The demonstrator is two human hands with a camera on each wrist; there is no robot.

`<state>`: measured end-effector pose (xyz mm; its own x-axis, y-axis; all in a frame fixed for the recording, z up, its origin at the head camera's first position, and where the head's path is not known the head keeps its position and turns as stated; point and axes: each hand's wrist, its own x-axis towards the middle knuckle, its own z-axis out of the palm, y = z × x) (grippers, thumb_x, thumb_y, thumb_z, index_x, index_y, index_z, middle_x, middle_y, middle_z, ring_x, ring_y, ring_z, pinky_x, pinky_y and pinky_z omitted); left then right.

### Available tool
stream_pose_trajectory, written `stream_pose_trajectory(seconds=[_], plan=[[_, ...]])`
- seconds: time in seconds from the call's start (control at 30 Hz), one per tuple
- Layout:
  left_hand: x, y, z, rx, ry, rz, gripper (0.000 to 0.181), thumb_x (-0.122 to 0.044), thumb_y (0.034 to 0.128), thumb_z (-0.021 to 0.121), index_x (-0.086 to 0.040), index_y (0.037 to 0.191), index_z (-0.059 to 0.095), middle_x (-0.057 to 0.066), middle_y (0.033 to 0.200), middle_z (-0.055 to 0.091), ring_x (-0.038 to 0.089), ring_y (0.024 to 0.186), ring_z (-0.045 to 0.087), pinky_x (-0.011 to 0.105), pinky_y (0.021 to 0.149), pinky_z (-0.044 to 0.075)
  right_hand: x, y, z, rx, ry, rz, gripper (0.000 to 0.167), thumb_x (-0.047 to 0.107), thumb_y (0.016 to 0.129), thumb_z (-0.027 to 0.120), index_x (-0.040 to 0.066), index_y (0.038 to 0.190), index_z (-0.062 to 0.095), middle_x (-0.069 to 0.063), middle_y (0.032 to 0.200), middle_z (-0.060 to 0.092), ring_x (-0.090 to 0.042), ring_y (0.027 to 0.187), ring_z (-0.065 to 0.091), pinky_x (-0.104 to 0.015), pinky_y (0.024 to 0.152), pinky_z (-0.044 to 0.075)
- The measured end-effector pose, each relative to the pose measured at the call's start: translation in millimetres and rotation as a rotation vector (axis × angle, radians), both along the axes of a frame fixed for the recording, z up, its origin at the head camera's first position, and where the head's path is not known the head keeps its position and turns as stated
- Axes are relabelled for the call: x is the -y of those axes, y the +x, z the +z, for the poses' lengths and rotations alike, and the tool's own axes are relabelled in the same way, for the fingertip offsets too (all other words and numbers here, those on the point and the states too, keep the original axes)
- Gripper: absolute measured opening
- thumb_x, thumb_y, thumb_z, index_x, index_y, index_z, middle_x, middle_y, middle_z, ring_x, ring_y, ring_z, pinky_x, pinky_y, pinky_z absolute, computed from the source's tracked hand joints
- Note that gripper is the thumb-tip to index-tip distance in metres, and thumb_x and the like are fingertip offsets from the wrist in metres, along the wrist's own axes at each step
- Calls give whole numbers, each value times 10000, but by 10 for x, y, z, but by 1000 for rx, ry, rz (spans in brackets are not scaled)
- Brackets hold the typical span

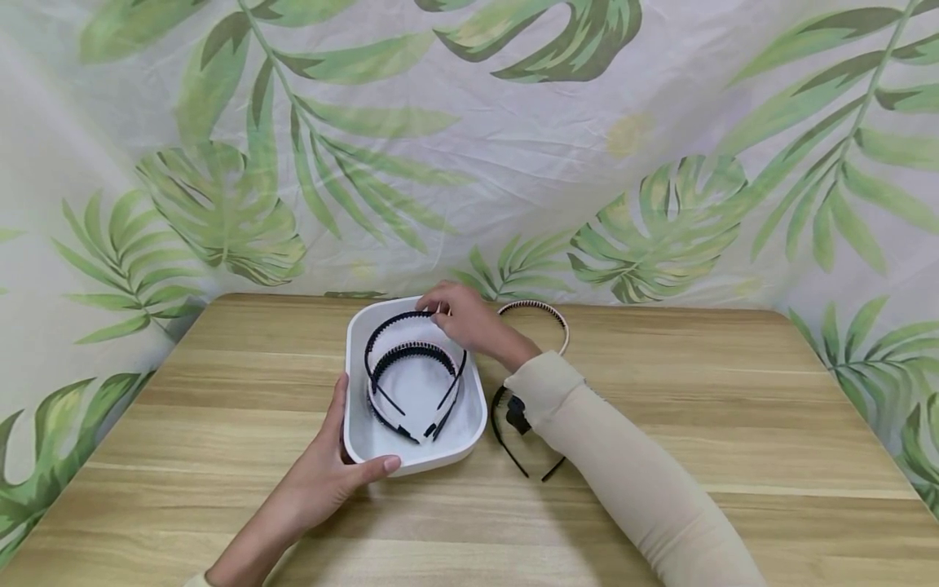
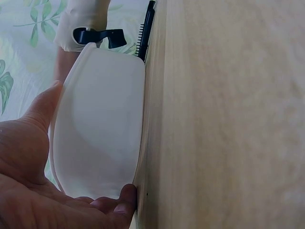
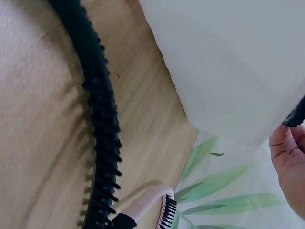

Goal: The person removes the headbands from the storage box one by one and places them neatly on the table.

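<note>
A white rectangular container [image 1: 420, 465] with rounded corners stands on the table, its inside facing the head view. My left hand [image 1: 323, 481] grips its near left corner, thumb at the front and fingers along the left side; the left wrist view shows the fingers against the container's wall [image 2: 100, 124]. My right hand [image 1: 469, 322] pinches the top of a black toothed headband [image 1: 369, 346] over the container. In the right wrist view only the fingers [image 3: 289, 164] and a bit of that headband [image 3: 296, 114] show. Inside lie other headbands, black [image 1: 414, 350] and pale pink, overlapping.
Right of the container, a pale pink headband [image 1: 539, 304] lies towards the back of the wooden table [image 1: 697, 383]. Nearer, a black headband [image 1: 508, 447] lies partly hidden under my right forearm. A leaf-patterned cloth [image 1: 513, 196] hangs behind the table.
</note>
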<state>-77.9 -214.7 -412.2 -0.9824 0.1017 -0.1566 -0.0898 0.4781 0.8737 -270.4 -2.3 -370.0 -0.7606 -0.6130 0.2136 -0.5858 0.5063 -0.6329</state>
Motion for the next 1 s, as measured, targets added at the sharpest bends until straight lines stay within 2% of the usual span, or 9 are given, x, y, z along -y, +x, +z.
stream_pose_trajectory(seconds=[0.03,0.1,0.2,0.43,0.67,0.77,0.87,0.9,1.0], plan=[[-1,0,0,0,-2,0,1360,-321,846,886,-238,1667,-195,193,1763,35,361,1561,248,73,1128,211,-10,2,6,-5,-3,2,306,-79,965,593,-1,1208,760,-165,1078,715,-262,972,659,-258,849,527],[-5,0,3,1,-14,1,1363,-324,844,888,-242,1666,-197,194,1763,33,365,1570,226,256,1234,226,-31,7,24,-3,-18,3,304,-85,961,591,-11,1203,760,-173,1072,713,-268,966,659,-263,847,528],[-9,-2,4,3,-21,1,1363,-321,845,887,-247,1665,-200,189,1764,29,365,1581,188,539,1251,183,-71,15,57,19,-38,-6,304,-81,971,579,-10,1207,758,-171,1085,709,-262,963,653,-272,843,527],[-6,-1,-4,2,-6,2,1359,-307,846,887,-250,1666,-195,176,1767,24,359,1587,173,452,1262,176,-171,18,117,73,-68,-44,294,-50,996,584,19,1222,759,-173,1175,711,-280,1028,659,-331,901,544],[-11,-1,-6,0,-4,5,1368,-294,840,892,-248,1665,-198,182,1766,24,379,1580,190,598,1244,168,-297,20,149,75,-83,-77,302,-53,992,584,34,1219,763,-163,1205,701,-271,1032,659,-340,887,553],[-9,0,-8,-4,5,3,1367,-295,841,892,-242,1666,-196,181,1766,24,374,1579,191,301,1256,204,-343,16,168,78,-87,-88,316,-60,978,576,31,1215,764,-163,1209,704,-270,1021,657,-343,884,550],[-9,3,-9,-10,20,1,1366,-296,843,890,-232,1665,-198,185,1765,22,367,1570,215,11,1071,191,-390,1,184,94,-83,-93,329,-61,981,569,31,1235,756,-167,1214,698,-273,1035,647,-356,898,545],[-8,3,-10,-11,28,0,1366,-296,844,890,-231,1665,-200,184,1765,19,365,1566,227,-42,993,176,-409,-6,187,98,-80,-96,340,-65,981,559,33,1243,752,-166,1218,697,-274,1047,645,-361,907,545],[-8,7,-9,-11,40,-3,1367,-294,846,889,-231,1663,-205,185,1765,6,364,1555,256,-53,964,188,-480,-27,195,113,-80,-108,336,-57,994,559,36,1260,742,-159,1233,688,-279,1071,636,-380,917,549]])
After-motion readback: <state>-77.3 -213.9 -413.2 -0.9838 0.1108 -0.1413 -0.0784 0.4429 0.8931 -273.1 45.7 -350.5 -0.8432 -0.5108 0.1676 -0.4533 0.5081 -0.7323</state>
